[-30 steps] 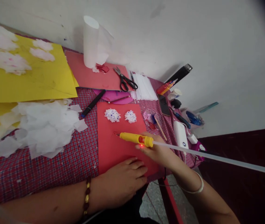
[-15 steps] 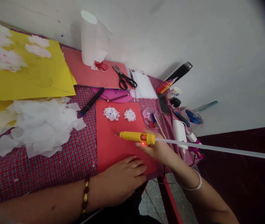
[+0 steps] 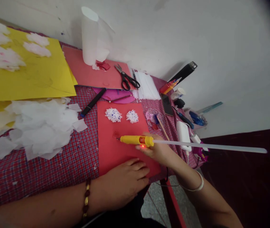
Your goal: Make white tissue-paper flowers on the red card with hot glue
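Nearest to me, my left hand (image 3: 122, 182) lies palm down with the fingers flat and loosely spread, holding nothing, pressing the near edge of the red sheet (image 3: 111, 152) onto the checked tablecloth (image 3: 54, 171).

Just beyond it, at about one o'clock, my right hand (image 3: 157, 150) is closed around the glue gun (image 3: 136, 140). It is a slim yellow barrel lying almost level over the middle of the red sheet. A small red light glows at the grip, and the thin metal nozzle points to nine o'clock at a glossy spot on the sheet; I cannot tell if it touches. A long, pale, see-through glue stick (image 3: 208, 146) juts out of its back toward three o'clock, well past the table edge.

At twelve o'clock from the nozzle, two small white paper flowers (image 3: 113, 114) flecked with blue sit side by side on the sheet.

Out at nine o'clock is a heap of white tissue (image 3: 37, 126). Farther back, black-handled scissors (image 3: 126, 79) lie on a pink sheet (image 3: 89, 76) by the wall.
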`<state>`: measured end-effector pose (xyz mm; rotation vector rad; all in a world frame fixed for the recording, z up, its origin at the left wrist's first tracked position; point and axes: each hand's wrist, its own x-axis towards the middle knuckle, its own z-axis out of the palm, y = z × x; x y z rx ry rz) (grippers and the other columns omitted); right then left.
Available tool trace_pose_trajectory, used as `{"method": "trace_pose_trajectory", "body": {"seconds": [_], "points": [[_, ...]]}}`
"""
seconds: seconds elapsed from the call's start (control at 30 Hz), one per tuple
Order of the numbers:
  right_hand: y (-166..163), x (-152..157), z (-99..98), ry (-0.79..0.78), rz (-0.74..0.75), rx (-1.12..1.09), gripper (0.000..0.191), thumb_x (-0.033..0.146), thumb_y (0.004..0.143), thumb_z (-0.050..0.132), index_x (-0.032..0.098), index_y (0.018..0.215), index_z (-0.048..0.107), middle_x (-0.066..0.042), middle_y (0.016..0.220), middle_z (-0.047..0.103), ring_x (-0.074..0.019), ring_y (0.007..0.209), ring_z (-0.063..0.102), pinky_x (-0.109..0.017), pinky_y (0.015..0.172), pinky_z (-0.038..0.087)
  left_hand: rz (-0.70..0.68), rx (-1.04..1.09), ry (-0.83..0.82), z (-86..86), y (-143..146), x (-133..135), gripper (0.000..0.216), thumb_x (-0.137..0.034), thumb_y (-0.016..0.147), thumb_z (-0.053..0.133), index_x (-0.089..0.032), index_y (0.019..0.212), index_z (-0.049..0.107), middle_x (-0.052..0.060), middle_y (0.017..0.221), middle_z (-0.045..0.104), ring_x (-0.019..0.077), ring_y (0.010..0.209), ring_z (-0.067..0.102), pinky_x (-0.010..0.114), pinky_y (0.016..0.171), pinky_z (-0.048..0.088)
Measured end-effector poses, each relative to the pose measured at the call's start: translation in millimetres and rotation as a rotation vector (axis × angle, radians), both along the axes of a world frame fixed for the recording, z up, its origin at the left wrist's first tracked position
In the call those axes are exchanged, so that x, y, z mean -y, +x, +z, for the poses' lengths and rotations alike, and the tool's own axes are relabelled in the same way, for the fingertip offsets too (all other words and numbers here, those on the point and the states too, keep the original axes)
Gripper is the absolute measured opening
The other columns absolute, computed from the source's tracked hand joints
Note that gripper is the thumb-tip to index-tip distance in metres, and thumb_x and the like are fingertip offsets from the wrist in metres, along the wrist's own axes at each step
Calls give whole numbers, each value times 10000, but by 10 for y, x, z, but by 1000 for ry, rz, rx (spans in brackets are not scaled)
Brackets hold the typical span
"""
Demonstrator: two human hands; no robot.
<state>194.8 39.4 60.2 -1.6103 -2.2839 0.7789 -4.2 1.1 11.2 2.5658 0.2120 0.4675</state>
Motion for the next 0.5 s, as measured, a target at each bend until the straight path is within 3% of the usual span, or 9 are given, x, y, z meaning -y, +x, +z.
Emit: {"method": "trace_pose_trajectory", "body": {"seconds": [0.23, 0.5], "points": [[86, -4, 78, 53, -39, 60, 263, 429, 921, 589, 201, 797, 543, -15, 702, 586, -143, 591, 501, -273, 549, 340, -11, -15, -5, 0, -2, -7, 364, -262, 998, 498, -148, 1334, 578, 102, 1445, 594, 249, 1332, 529, 413, 1183, 328], [-72, 3, 99, 9, -45, 33, 216, 385, 882, 635, 213, 797, 535, -6, 690, 580, -138, 572, 496, -280, 529, 343, -22, -9, -19, 3, -2, -12, 364, -266, 996, 507, -134, 1325, 589, 119, 1438, 598, 256, 1335, 525, 417, 1175, 346]]}}
